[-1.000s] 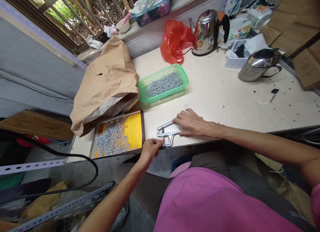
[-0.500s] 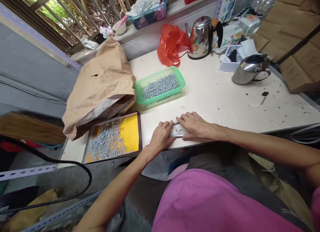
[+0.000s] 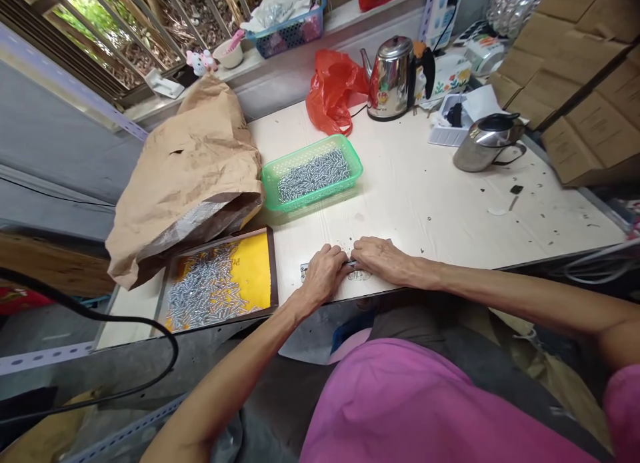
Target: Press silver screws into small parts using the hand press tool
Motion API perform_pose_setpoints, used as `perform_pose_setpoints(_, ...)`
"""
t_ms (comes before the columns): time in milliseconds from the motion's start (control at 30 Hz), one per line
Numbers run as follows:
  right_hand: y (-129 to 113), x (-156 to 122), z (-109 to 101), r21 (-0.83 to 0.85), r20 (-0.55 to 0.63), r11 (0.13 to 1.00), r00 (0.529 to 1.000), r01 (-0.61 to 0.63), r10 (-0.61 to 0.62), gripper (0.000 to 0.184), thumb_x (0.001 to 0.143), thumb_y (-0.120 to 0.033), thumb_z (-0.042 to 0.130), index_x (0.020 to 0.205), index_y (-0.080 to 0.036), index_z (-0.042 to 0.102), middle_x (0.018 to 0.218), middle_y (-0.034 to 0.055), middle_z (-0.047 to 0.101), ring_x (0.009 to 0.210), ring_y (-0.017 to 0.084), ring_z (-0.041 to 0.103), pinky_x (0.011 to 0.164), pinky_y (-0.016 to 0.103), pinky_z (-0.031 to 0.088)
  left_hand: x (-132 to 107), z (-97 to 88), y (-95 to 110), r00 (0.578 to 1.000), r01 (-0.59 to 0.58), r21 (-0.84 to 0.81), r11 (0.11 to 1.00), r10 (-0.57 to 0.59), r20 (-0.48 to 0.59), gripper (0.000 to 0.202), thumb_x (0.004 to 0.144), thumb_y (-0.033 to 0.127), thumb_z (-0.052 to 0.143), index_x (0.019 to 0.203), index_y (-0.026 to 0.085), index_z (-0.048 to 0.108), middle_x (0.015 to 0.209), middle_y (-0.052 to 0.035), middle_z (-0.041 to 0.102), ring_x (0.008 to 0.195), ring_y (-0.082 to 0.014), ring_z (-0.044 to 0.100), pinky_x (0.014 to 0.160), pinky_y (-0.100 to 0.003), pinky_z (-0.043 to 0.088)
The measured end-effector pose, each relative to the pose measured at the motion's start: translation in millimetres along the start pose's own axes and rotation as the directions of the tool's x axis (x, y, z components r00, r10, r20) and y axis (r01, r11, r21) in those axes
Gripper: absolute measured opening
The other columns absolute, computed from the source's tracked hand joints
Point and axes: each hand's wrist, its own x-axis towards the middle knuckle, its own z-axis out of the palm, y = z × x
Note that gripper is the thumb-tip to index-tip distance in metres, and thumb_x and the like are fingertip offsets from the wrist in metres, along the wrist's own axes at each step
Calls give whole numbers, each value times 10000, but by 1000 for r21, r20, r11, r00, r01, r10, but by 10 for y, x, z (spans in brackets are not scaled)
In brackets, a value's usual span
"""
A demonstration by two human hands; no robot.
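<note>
Both my hands rest together on a small metal hand tool (image 3: 353, 265) lying at the front edge of the pale table (image 3: 440, 196). My left hand (image 3: 324, 274) is curled over the tool's left part, and only a corner of metal shows beyond its knuckles. My right hand (image 3: 381, 258) lies over the right part with its fingers together and pressed down. To the left, a dark-framed tray (image 3: 273, 263) with a yellow bottom holds several loose silvery screws (image 3: 205, 293). Behind the hands, a green plastic basket (image 3: 269, 175) holds more screws.
A crumpled brown paper sack (image 3: 190, 170) lies open behind the tray. At the back stand a red plastic bag (image 3: 333, 90) and a steel kettle (image 3: 395, 76), with a second steel kettle (image 3: 483, 150) to the right. Cardboard boxes (image 3: 575, 83) crowd the right edge. A black cable (image 3: 100, 316) loops at lower left.
My left hand has come up from the table's front edge onto the tool and closed over it beside my right hand. The tool is now almost wholly covered.
</note>
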Motion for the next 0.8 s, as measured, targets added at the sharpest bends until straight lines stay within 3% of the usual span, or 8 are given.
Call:
perform_pose_setpoints(133, 121, -10, 21, -42, -88, 999, 995, 33, -37, 241, 948, -331, 540, 981, -120, 652, 964, 121, 615, 925, 226, 548, 770, 313, 376, -56, 6, 35, 998, 33, -13, 999, -34, -49, 214, 923, 368, 558, 1014, 189, 633, 987, -78, 645, 972, -232, 565, 827, -369, 511)
perform_pose_setpoints(267, 328, 32, -63, -23, -81, 994, 990, 110, -111, 389, 913, -486, 563, 1079, -149, 663, 1002, 118, 623, 914, 231, 546, 779, 325, 377, -265, 178, 169, 973, 25, -74, 997, -41, -228, 363, 924, 303, 559, 1264, 181, 532, 1350, -135, 544, 1266, -281, 485, 1012, -465, 466)
perform_pose_setpoints(367, 439, 164, -91, -32, -138, 998, 989, 48, -52, 278, 956, -368, 510, 994, -158, 688, 977, 111, 641, 924, 229, 535, 778, 330, 359, -423, 356, 354, 955, -30, -125, 992, -8, -296, 350, 967, 260, 463, 1302, 172, 515, 1422, -141, 507, 1382, -284, 393, 1091, -493, 406)
perform_pose_setpoints(467, 459, 348, -129, -76, -197, 997, 980, -27, 11, 207, 942, -295, 525, 921, -165, 684, 982, 101, 647, 929, 232, 515, 761, 336, 334, -496, 462, 496, 952, -42, -185, 982, -17, -306, 358, 988, 271, 413, 1325, 190, 505, 1384, -120, 557, 1362, -261, 435, 1125, -511, 366)
perform_pose_setpoints(600, 236, 543, -245, -174, -205, 979, 976, -105, 68, 186, 928, -255, 537, 952, -152, 689, 1006, 122, 641, 964, 261, 487, 765, 363, 302, -484, 486, 522, 947, -41, -238, 970, -38, -320, 385, 981, 325, 437, 1334, 181, 496, 1376, -130, 562, 1356, -269, 445, 1137, -531, 342)
perform_pose_setpoints(633, 123, 571, -267, -196, -183, 979, 983, -50, 13, 180, 925, -242, 539, 963, -154, 692, 1009, 124, 637, 964, 260, 481, 758, 363, 296, -481, 486, 519, 945, -48, -242, 969, -35, -327, 403, 974, 335, 453, 1340, 169, 489, 1380, -140, 555, 1362, -281, 436, 1133, -539, 343)
perform_pose_setpoints(700, -143, 609, -274, -207, -107, 961, 973, 181, -206, 159, 917, -227, 551, 964, -185, 697, 1018, 110, 627, 967, 250, 467, 736, 354, 286, -507, 484, 536, 940, -68, -251, 966, -22, -340, 434, 957, 349, 489, 1345, 154, 482, 1360, -158, 563, 1342, -301, 456, 1105, -538, 381)
perform_pose_setpoints(800, -507, 657, -171, -173, 22, 824, 839, 539, -544, 126, 891, -219, 582, 831, -210, 692, 990, 82, 615, 967, 236, 449, 704, 349, 277, -677, 473, 627, 933, -152, -264, 953, 50, -357, 372, 944, 336, 515, 1276, 170, 542, 1224, -142, 644, 1179, -270, 595, 992, -437, 504)
